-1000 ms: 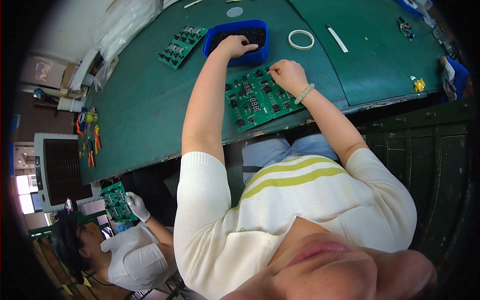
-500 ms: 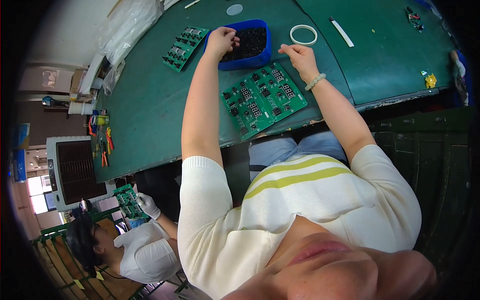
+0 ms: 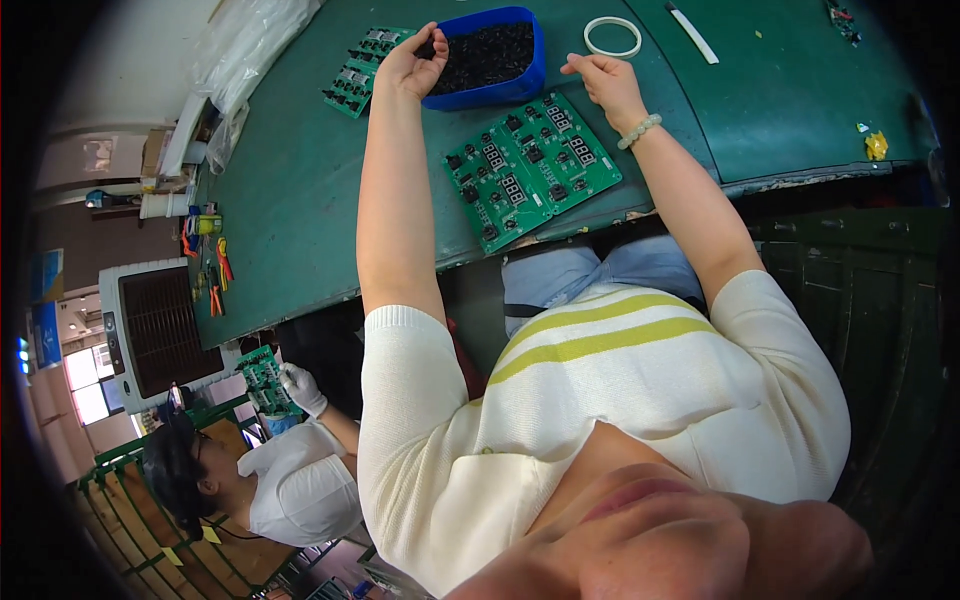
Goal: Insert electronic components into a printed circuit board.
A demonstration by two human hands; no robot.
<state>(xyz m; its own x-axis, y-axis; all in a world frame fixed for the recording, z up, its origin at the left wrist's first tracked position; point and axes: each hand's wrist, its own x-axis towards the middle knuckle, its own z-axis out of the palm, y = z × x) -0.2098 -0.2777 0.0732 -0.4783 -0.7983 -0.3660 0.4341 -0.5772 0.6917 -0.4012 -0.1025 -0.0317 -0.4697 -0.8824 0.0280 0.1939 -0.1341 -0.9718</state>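
Note:
A blue plastic bin [image 3: 540,62] filled with many small black parts [image 3: 485,58] stands at the far side of the green table. My left hand [image 3: 410,68] is at the bin's left rim, palm turned up and fingers curled in; what they hold, if anything, is too small to name. To the right of the bin, my right hand [image 3: 610,92] has thumb and forefinger pinched together, and I cannot make out anything between them. Below both hands lies a green circuit board panel [image 3: 530,170] with black components and several digit displays. A second green board [image 3: 350,85] lies partly behind my left hand.
A cream-coloured ring [image 3: 612,38] and a white strip with a dark tip [image 3: 695,35] lie beyond my right hand. Pliers [image 3: 216,290] are at the table's left end. Beside the table, a co-worker with a white glove [image 3: 302,390] holds another green board [image 3: 265,382].
My left hand has moved from over the black parts to the bin's left rim, its palm turning up. My right hand stays pinched beside the bin. The whole view has shifted slightly.

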